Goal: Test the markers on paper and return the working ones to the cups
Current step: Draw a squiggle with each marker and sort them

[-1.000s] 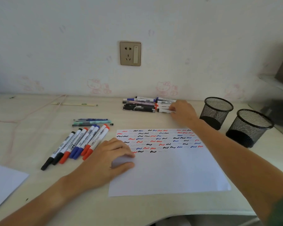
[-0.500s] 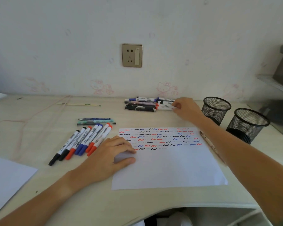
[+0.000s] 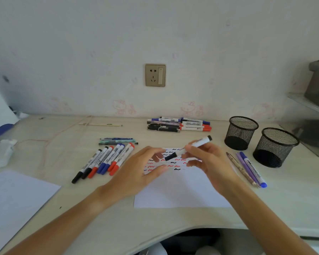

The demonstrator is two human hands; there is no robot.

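My right hand (image 3: 212, 162) grips a white marker with a black cap (image 3: 199, 143), held slanted above the test paper (image 3: 180, 192). The capped black end points toward my left hand (image 3: 136, 172), whose thumb and fingers are spread just beside the cap without closing on it. Red, blue and black squiggles cover the top of the paper. Two black mesh cups (image 3: 241, 133) (image 3: 276, 148) stand at the right, and no markers show inside them. A pile of markers (image 3: 179, 124) lies at the back of the desk.
A row of several capped markers (image 3: 107, 161) lies left of the paper, with two thin pens (image 3: 118, 141) behind it. Three pens (image 3: 250, 168) lie between the paper and the nearer cup. A second white sheet (image 3: 17, 199) sits at the front left. The desk's front edge curves inward.
My right hand has come back from the back pile carrying a black marker to above the paper. My left hand has lifted off the paper and moved toward the marker's cap.
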